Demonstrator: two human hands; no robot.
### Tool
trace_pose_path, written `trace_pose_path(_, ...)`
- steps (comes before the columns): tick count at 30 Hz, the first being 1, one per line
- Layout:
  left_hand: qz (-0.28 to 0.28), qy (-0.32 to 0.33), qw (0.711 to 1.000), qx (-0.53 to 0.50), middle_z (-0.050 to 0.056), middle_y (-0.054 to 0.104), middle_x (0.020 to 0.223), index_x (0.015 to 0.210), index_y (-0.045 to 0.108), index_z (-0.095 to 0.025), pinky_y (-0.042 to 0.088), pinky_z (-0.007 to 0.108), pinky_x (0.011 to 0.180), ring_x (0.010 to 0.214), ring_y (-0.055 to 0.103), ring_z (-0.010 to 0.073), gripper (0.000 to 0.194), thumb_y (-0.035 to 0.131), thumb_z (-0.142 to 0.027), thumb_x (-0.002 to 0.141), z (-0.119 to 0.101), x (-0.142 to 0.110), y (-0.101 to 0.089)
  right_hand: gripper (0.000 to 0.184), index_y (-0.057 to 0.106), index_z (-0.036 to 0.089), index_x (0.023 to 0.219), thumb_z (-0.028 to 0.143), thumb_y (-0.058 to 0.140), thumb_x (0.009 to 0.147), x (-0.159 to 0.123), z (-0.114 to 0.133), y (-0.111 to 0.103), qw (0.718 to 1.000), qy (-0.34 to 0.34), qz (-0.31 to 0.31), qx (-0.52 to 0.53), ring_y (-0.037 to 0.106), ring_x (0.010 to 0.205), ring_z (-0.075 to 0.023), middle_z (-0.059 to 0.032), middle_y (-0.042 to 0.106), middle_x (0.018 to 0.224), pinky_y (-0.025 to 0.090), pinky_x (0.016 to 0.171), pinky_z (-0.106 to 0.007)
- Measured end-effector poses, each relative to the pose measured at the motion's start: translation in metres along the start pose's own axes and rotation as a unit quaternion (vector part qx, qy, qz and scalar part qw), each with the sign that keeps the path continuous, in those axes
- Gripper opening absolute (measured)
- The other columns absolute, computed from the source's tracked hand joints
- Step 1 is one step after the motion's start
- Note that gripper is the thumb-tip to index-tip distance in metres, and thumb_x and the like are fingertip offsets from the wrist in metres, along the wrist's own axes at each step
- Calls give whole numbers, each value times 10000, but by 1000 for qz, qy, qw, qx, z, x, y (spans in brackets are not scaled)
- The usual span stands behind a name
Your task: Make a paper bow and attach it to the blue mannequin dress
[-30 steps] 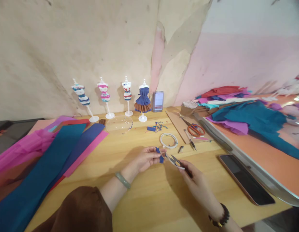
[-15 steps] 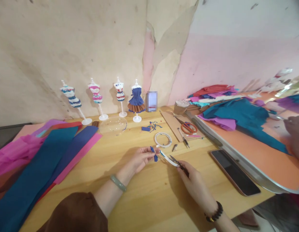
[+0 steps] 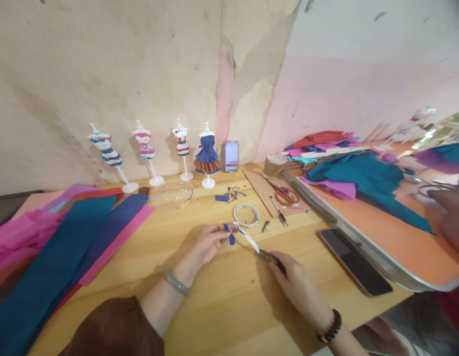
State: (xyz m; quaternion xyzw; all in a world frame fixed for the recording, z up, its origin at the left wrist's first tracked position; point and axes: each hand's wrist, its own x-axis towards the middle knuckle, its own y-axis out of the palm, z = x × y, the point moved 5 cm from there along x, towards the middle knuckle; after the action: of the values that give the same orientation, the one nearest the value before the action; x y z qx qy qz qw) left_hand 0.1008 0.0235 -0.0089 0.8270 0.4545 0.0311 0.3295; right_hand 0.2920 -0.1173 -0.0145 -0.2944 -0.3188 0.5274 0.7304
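My left hand (image 3: 210, 243), with a green bangle on its wrist, pinches a small blue piece (image 3: 231, 235) that looks like crepe paper. A narrow white strip (image 3: 251, 241), perhaps tape, runs from beside those fingertips down to the right. At its lower end are the blades of small dark scissors (image 3: 269, 257). My right hand (image 3: 294, 277), wearing a dark bead bracelet, is closed around the scissors' handle. A roll of white tape (image 3: 246, 205) lies just beyond the left fingertips. Near it are blue scraps (image 3: 234, 194) and a small dark clip-like piece (image 3: 266, 226).
Several small mannequins stand along the wall, one in a blue and brown dress (image 3: 207, 153). Coloured sheets (image 3: 84, 247) lie left. Orange-handled scissors (image 3: 286, 196), a pen (image 3: 282, 217), a phone (image 3: 353, 262) and an orange tray (image 3: 396, 242) are right. Another person's hand (image 3: 449, 210) is at the right edge.
The scissors have drawn back and their blades now meet the white strip's lower end, which my right fingers were pinching before. The view has shifted slightly.
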Motion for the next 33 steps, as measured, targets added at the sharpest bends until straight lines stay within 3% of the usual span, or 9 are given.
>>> trace_pose_path(2, 9, -7, 1000, 26, 146, 741, 975, 692, 704, -95, 484, 274, 711, 742, 648, 154, 241, 863, -188, 537, 4, 0, -1, 220, 689, 209, 985, 288, 503, 897, 4, 8, -5, 998, -56, -2, -39, 659, 882, -260, -104, 708, 951, 524, 811, -405)
trace_pose_path(7, 22, -12, 997, 73, 142, 732, 1004, 715, 701, -102, 478, 299, 736, 739, 637, 155, 311, 887, -257, 519, 12, 0, -3, 211, 680, 184, 956, 260, 485, 936, 26, 41, -24, 980, -161, -94, -66, 612, 922, -263, -125, 671, 972, 507, 819, -413)
trace_pose_path(11, 30, -14, 997, 73, 140, 732, 995, 632, 644, -117, 473, 309, 737, 750, 639, 169, 313, 888, -269, 507, 11, -2, 0, 164, 660, 190, 931, 250, 508, 942, 36, 72, -7, 962, -240, -67, -114, 581, 890, -250, -103, 654, 921, 473, 790, -393)
trace_pose_path(15, 28, -25, 996, 79, 146, 734, 962, 579, 617, -128, 472, 312, 756, 892, 653, 235, 330, 890, -277, 472, 10, -4, 2, 198, 655, 183, 859, 235, 486, 948, 43, 79, 16, 950, -232, -88, -188, 551, 762, -228, -82, 629, 782, 418, 700, -351)
trace_pose_path(19, 30, -22, 995, 91, 136, 736, 899, 557, 609, -141, 451, 313, 810, 1041, 623, 286, 346, 896, -304, 449, 10, -3, 2, 187, 648, 187, 845, 209, 487, 938, 47, 73, 26, 959, -213, -102, -159, 564, 759, -220, -71, 624, 775, 412, 715, -333)
trace_pose_path(22, 30, -18, 994, 108, 131, 732, 910, 562, 608, -143, 445, 324, 812, 990, 634, 271, 360, 894, -332, 454, 11, -2, 0, 148, 657, 185, 867, 235, 529, 922, 47, 69, 26, 967, -192, -96, -135, 578, 758, -217, -66, 639, 776, 411, 718, -322)
trace_pose_path(27, 35, -12, 987, 156, 115, 730, 885, 583, 635, -139, 440, 320, 800, 894, 643, 232, 310, 857, -345, 517, 13, -3, 0, 218, 656, 188, 715, 200, 526, 890, 47, 70, 24, 972, -171, -85, -136, 555, 714, -223, -68, 637, 701, 386, 713, -339)
trace_pose_path(33, 30, -3, 985, 168, 104, 737, 874, 579, 649, -154, 432, 309, 828, 1011, 632, 260, 274, 851, -334, 534, 10, -6, 2, 241, 656, 183, 695, 233, 497, 868, 52, 63, 26, 987, -141, -78, -19, 580, 684, -213, -76, 652, 697, 441, 675, -330)
